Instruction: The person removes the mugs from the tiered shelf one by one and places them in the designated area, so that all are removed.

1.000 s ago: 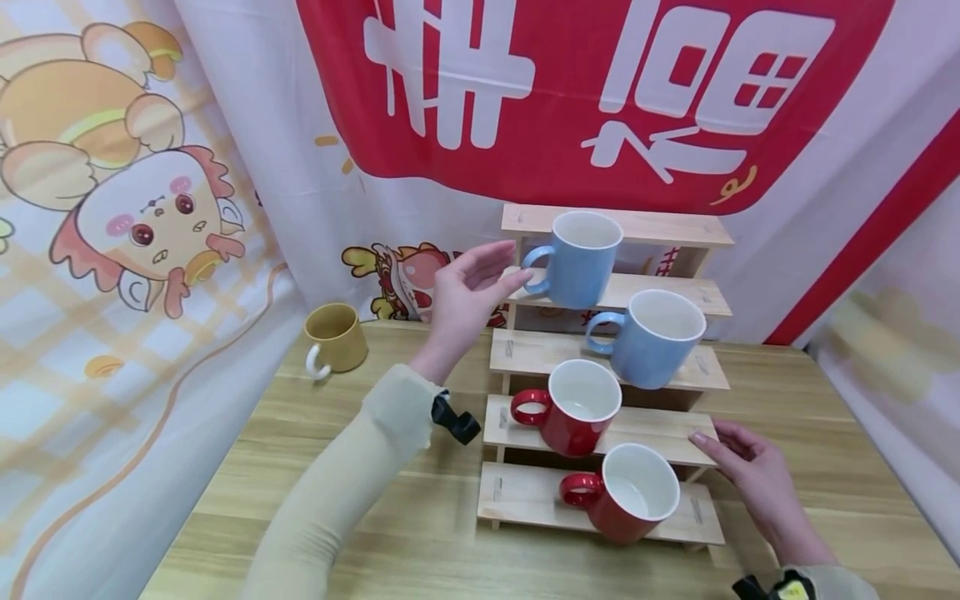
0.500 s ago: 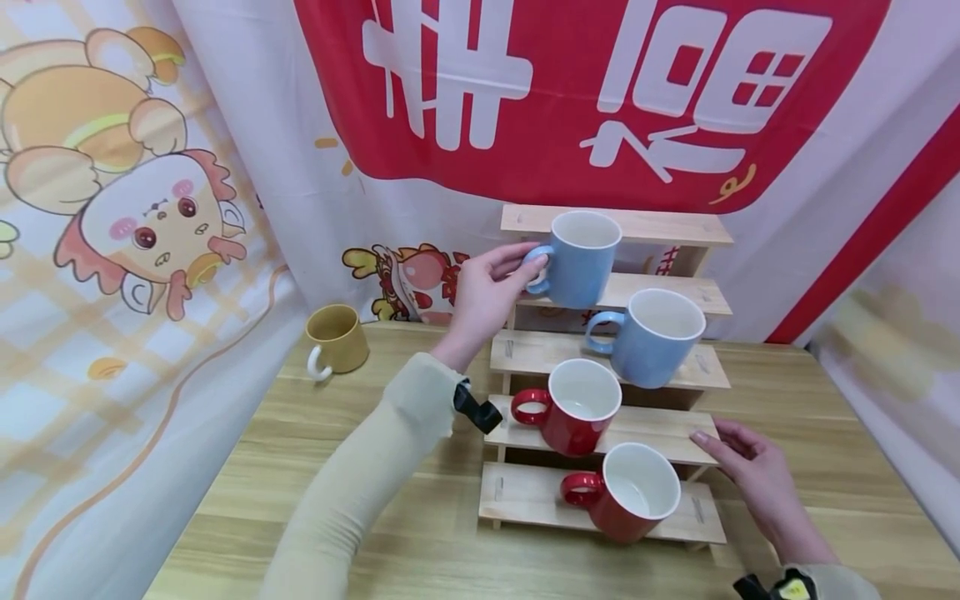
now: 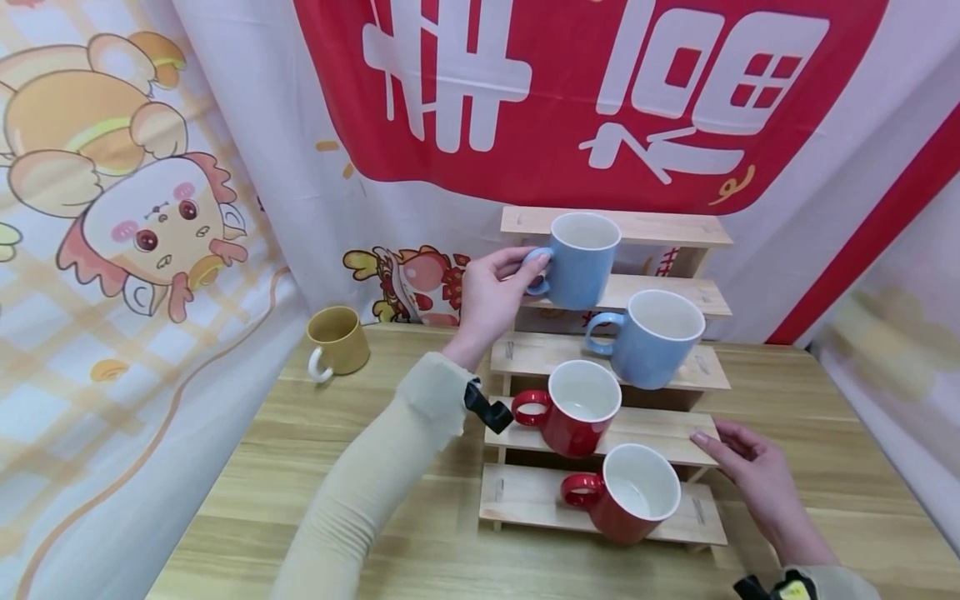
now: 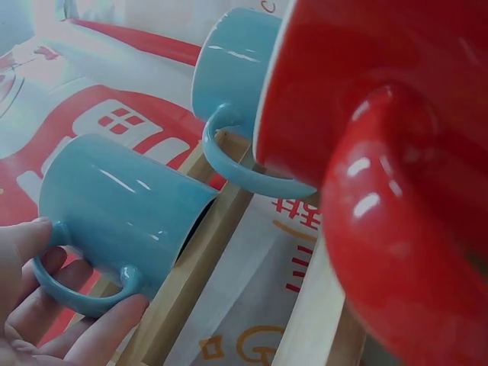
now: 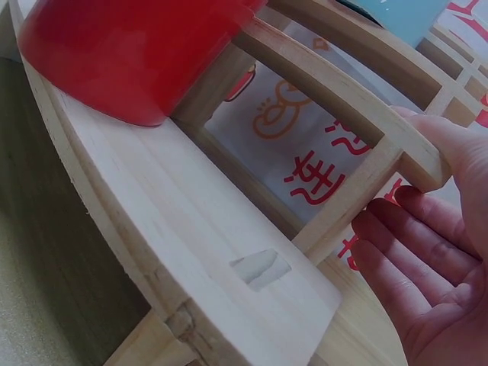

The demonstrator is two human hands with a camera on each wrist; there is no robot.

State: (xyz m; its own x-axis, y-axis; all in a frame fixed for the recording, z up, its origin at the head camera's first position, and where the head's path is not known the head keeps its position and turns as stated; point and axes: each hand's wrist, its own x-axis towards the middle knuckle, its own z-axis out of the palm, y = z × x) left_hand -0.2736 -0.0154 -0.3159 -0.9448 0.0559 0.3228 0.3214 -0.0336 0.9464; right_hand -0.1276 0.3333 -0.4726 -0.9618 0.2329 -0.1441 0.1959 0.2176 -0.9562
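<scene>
My left hand [image 3: 491, 296] pinches the handle of a light blue mug [image 3: 581, 267] that stands on the second-highest step of a wooden stepped rack [image 3: 517, 354]. In the left wrist view, thumb and fingers are around that blue mug's [image 4: 122, 206] handle. Another light blue mug [image 3: 652, 342] stands one step lower. Below it come a red mug [image 3: 573, 421] and, on the lowest step, a second red mug [image 3: 626, 500]. All their handles point left. My right hand [image 3: 757, 471] holds the rack's right end, thumb on the board and fingers beneath it in the right wrist view.
A mustard-yellow mug [image 3: 341, 342] with a white handle stands on the wood-grain table [image 3: 405, 500], left of the rack. Behind the rack hangs a cloth [image 3: 450, 192] with red and white print. More printed cloth [image 3: 150, 333] borders the left side.
My left hand has moved right to the upper blue mug and taken hold of its handle. My right hand and the mugs stay in place.
</scene>
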